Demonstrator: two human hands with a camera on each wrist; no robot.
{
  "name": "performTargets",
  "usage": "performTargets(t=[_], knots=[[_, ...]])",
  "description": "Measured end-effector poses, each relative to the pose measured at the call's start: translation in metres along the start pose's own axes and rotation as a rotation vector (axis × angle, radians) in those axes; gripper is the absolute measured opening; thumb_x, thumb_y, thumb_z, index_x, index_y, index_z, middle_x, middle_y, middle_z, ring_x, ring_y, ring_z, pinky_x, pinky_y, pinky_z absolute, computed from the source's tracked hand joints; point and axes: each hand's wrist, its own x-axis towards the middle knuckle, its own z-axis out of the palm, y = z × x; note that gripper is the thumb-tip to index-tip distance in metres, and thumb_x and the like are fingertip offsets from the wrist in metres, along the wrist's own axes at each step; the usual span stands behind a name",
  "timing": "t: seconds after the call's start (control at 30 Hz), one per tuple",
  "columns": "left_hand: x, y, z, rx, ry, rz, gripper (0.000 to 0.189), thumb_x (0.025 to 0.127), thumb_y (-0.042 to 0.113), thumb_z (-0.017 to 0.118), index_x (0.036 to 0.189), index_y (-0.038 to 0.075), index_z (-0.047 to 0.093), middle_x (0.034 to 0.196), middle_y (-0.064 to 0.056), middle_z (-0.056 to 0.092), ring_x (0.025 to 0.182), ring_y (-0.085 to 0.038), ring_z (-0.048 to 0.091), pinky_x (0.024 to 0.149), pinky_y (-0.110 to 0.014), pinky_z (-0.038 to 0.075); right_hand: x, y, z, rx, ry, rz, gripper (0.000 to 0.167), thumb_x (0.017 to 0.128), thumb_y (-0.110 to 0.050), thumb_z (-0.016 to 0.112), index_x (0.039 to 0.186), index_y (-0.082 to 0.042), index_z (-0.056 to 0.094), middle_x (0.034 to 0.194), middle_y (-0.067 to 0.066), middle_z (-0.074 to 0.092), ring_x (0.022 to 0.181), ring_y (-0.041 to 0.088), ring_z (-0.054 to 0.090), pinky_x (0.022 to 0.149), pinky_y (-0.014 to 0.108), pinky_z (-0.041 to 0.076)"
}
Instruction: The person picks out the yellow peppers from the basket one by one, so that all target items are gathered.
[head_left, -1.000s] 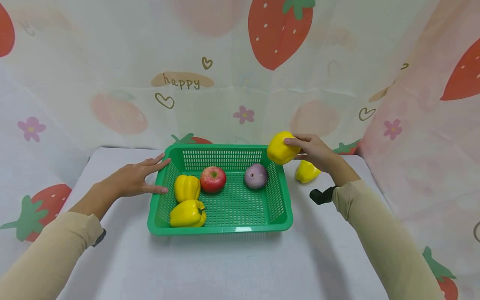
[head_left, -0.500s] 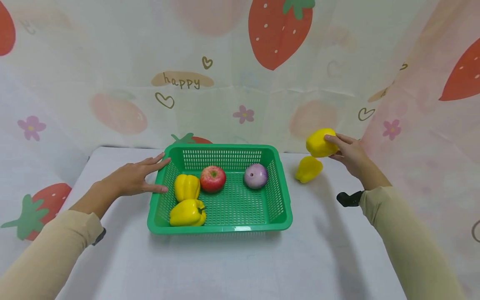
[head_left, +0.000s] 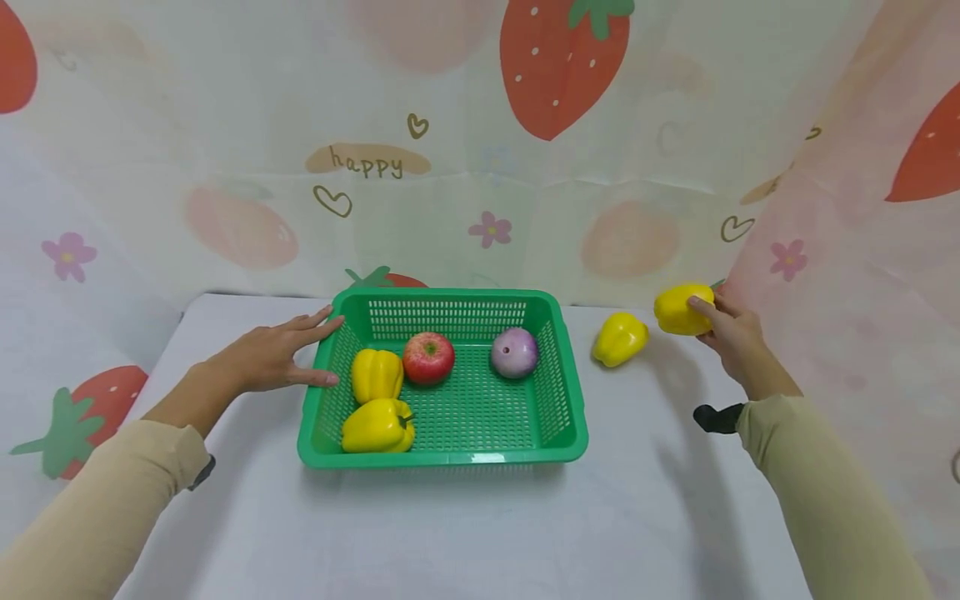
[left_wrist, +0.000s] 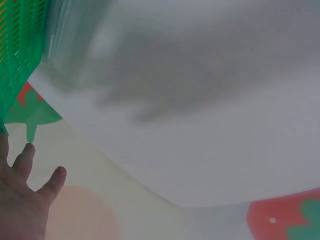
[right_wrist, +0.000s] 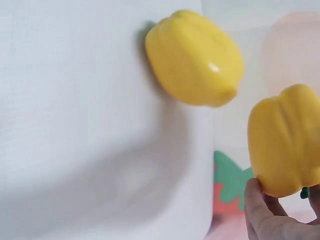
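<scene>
My right hand (head_left: 738, 337) grips a yellow bell pepper (head_left: 682, 309) by its stem end, at the right side of the table. In the right wrist view the held pepper (right_wrist: 285, 142) appears above my fingers, its green stem just showing. Left of it, a yellow fruit (head_left: 620, 339) with a pointed tip lies on the table. My left hand (head_left: 266, 358) has its fingers spread and touches the left rim of the green plastic basket (head_left: 450, 457). Inside the basket are two yellow bell peppers (head_left: 377, 426), a red apple (head_left: 428, 358) and a round purple eggplant-like item (head_left: 514, 352).
A white cloth covers the table (head_left: 465, 533). Behind it and at both sides hangs a curtain (head_left: 465, 100) printed with strawberries, flowers and hearts. The table's back edge runs close to the basket's back rim.
The right hand has carried the bell pepper from above the basket's right rim to the right, past the yellow fruit, and lower in the last half second. The left hand stays put.
</scene>
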Motion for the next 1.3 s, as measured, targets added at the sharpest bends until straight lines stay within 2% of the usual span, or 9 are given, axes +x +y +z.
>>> performTargets(t=[0.17, 0.33, 0.57, 0.73, 0.83, 1.07, 1.17, 1.3], knots=[[0.000, 0.003, -0.001, 0.004, -0.003, 0.003, 0.101, 0.083, 0.073, 0.061, 0.158, 0.015, 0.026, 0.164, -0.018, 0.018, 0.138, -0.053, 0.035, 0.105, -0.073, 0.030, 0.003, 0.021, -0.011, -0.079, 0.038, 0.027, 0.090, 0.093, -0.050, 0.064, 0.159, -0.012, 0.016, 0.164, 0.016, 0.016, 0.130, 0.027, 0.039, 0.116, 0.038, 0.028], [0.000, 0.006, -0.003, 0.001, -0.004, -0.001, 0.100, 0.083, 0.072, 0.061, 0.158, 0.016, 0.026, 0.164, -0.018, 0.018, 0.139, -0.052, 0.033, 0.107, -0.074, 0.025, 0.007, 0.037, -0.016, -0.074, 0.070, 0.050, 0.085, 0.094, -0.045, 0.065, 0.159, -0.013, 0.020, 0.162, 0.016, 0.019, 0.122, 0.023, 0.042, 0.116, 0.037, 0.029], [0.001, 0.006, -0.003, -0.001, 0.000, -0.006, 0.100, 0.083, 0.073, 0.061, 0.158, 0.016, 0.026, 0.164, -0.018, 0.018, 0.140, -0.051, 0.032, 0.107, -0.074, 0.024, 0.008, 0.052, -0.018, -0.117, 0.017, 0.054, 0.082, 0.100, -0.042, 0.057, 0.159, -0.010, 0.010, 0.165, 0.020, 0.011, 0.137, 0.030, 0.032, 0.117, 0.041, 0.026], [0.000, 0.006, -0.003, -0.003, 0.001, -0.009, 0.099, 0.083, 0.071, 0.062, 0.158, 0.016, 0.026, 0.164, -0.018, 0.019, 0.138, -0.053, 0.034, 0.106, -0.074, 0.026, 0.013, 0.062, -0.016, -0.139, 0.041, 0.073, 0.080, 0.099, -0.040, 0.059, 0.159, -0.012, 0.014, 0.166, 0.017, 0.008, 0.138, 0.029, 0.031, 0.117, 0.040, 0.029], [-0.001, 0.006, -0.002, -0.003, -0.001, -0.011, 0.099, 0.084, 0.070, 0.062, 0.158, 0.017, 0.026, 0.164, -0.018, 0.019, 0.137, -0.053, 0.035, 0.106, -0.074, 0.027, 0.015, 0.068, -0.016, -0.210, 0.042, 0.058, 0.076, 0.101, -0.041, 0.055, 0.159, -0.011, 0.017, 0.165, 0.018, 0.009, 0.139, 0.031, 0.031, 0.116, 0.042, 0.031], [-0.001, 0.005, -0.002, -0.004, -0.005, -0.021, 0.097, 0.085, 0.067, 0.064, 0.158, 0.017, 0.026, 0.164, -0.018, 0.018, 0.138, -0.052, 0.034, 0.106, -0.074, 0.026, 0.018, 0.072, -0.014, -0.294, 0.036, 0.022, 0.070, 0.104, -0.042, 0.046, 0.158, -0.006, 0.019, 0.163, 0.024, 0.014, 0.145, 0.037, 0.027, 0.115, 0.045, 0.032], [-0.002, 0.005, -0.002, -0.006, -0.006, -0.023, 0.097, 0.085, 0.067, 0.064, 0.159, 0.017, 0.026, 0.164, -0.018, 0.018, 0.139, -0.052, 0.033, 0.106, -0.074, 0.026, 0.018, 0.070, -0.013, -0.289, 0.039, 0.010, 0.069, 0.104, -0.041, 0.044, 0.158, -0.004, 0.019, 0.162, 0.025, 0.016, 0.144, 0.039, 0.027, 0.116, 0.048, 0.031], [-0.002, 0.005, -0.002, -0.005, -0.008, -0.024, 0.097, 0.085, 0.067, 0.064, 0.159, 0.017, 0.026, 0.164, -0.018, 0.018, 0.138, -0.053, 0.034, 0.106, -0.074, 0.026, 0.018, 0.067, -0.013, -0.338, 0.051, -0.011, 0.070, 0.103, -0.042, 0.046, 0.158, -0.006, 0.021, 0.159, 0.029, 0.021, 0.145, 0.043, 0.026, 0.117, 0.057, 0.025]])
